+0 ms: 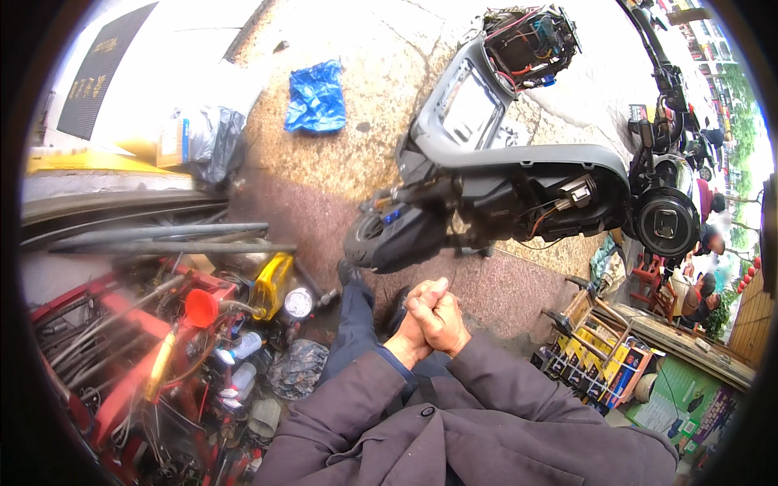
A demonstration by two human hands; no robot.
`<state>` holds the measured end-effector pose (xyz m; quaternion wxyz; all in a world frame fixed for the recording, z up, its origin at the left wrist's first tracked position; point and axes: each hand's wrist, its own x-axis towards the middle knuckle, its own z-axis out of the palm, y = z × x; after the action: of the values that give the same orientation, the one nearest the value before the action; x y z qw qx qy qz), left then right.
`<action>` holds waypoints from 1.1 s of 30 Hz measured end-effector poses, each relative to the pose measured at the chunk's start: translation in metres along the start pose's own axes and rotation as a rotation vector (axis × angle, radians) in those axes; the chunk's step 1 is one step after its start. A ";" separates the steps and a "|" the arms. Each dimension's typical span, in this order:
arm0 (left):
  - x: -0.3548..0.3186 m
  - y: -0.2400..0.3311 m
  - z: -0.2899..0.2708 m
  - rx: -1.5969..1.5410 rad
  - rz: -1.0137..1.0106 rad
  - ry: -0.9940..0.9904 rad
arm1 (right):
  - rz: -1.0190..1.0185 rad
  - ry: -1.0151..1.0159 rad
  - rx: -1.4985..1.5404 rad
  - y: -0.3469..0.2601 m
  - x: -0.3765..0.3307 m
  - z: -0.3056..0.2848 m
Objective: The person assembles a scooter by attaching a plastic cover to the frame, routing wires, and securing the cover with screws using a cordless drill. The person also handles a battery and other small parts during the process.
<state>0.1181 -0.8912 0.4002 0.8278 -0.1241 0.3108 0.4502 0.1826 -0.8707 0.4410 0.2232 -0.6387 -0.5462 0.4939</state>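
Note:
Before my chest, my left hand (409, 338) and my right hand (446, 322) are clasped together. Their fingers are closed round each other, and whatever may lie between the palms is hidden. Just beyond them stands a partly stripped scooter (531, 158), its body panels off. A black wheel and fender (397, 241) lie close to my foot. Bare wires show in an open housing (531, 49) at the scooter's far end, and a white connector (577, 194) hangs on its near side. Neither hand touches the scooter.
To the left, a red metal rack (121, 312) holds rods, tools, a red funnel (202, 308) and a yellow jug (274, 283). A blue plastic bag (315, 96) lies on the floor ahead. At right stands a wire basket (596, 364) of boxes. Several people are in the distance.

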 end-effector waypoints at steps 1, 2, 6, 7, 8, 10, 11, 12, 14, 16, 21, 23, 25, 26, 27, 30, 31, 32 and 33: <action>0.000 0.006 -0.005 -0.005 -0.018 0.005 | 0.002 0.009 -0.012 -0.001 0.003 0.007; 0.000 0.011 -0.010 -0.017 -0.030 0.024 | 0.040 -0.055 0.032 -0.003 0.005 0.012; 0.002 0.032 -0.021 0.034 -0.209 0.018 | 0.049 -0.109 0.107 -0.003 0.014 0.023; -0.001 0.032 -0.019 0.005 -0.137 -0.006 | 0.037 -0.152 0.047 -0.002 0.014 0.022; -0.004 0.032 -0.017 0.029 -0.073 0.026 | -0.020 -0.198 0.001 -0.002 0.014 0.021; -0.015 0.036 -0.014 0.094 -0.141 0.038 | -0.020 -0.218 -0.135 -0.003 0.009 0.019; -0.019 0.037 -0.011 0.096 -0.174 -0.006 | -0.101 -0.200 -0.095 -0.004 0.002 0.012; -0.025 0.038 -0.009 0.100 -0.211 -0.046 | -0.157 -0.246 -0.164 -0.005 -0.003 0.003; -0.037 0.035 -0.006 0.191 -0.211 0.043 | -0.210 -0.209 -0.036 -0.008 -0.018 -0.013; -0.050 0.028 -0.006 0.196 -0.233 0.080 | -0.165 -0.087 0.058 -0.008 -0.037 -0.033; -0.066 0.022 -0.009 0.414 -0.072 0.333 | -0.097 0.055 0.022 0.039 -0.100 -0.105; -0.071 0.010 -0.007 0.462 -0.032 0.295 | 0.030 0.075 0.031 0.069 -0.132 -0.135; -0.071 -0.013 0.000 0.551 -0.035 0.316 | 0.076 0.168 0.089 0.100 -0.166 -0.161; -0.070 -0.030 0.006 0.588 -0.057 0.303 | 0.123 0.202 0.123 0.115 -0.184 -0.171; -0.068 -0.052 0.011 0.653 -0.067 0.315 | 0.134 0.253 0.136 0.130 -0.201 -0.181; -0.056 -0.121 0.034 0.777 -0.230 0.294 | 0.184 0.384 0.168 0.171 -0.246 -0.202; -0.053 -0.147 0.040 0.833 -0.250 0.275 | 0.211 0.417 0.190 0.183 -0.259 -0.206; -0.052 -0.171 0.044 0.888 -0.270 0.296 | 0.240 0.448 0.211 0.194 -0.269 -0.207; -0.053 -0.189 0.047 0.956 -0.291 0.258 | 0.275 0.463 0.258 0.205 -0.279 -0.207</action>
<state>0.2717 -1.0100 0.4560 0.8011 0.1715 0.5609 0.1190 0.4846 -1.1361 0.4655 0.3522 -0.7687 -0.3217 0.4261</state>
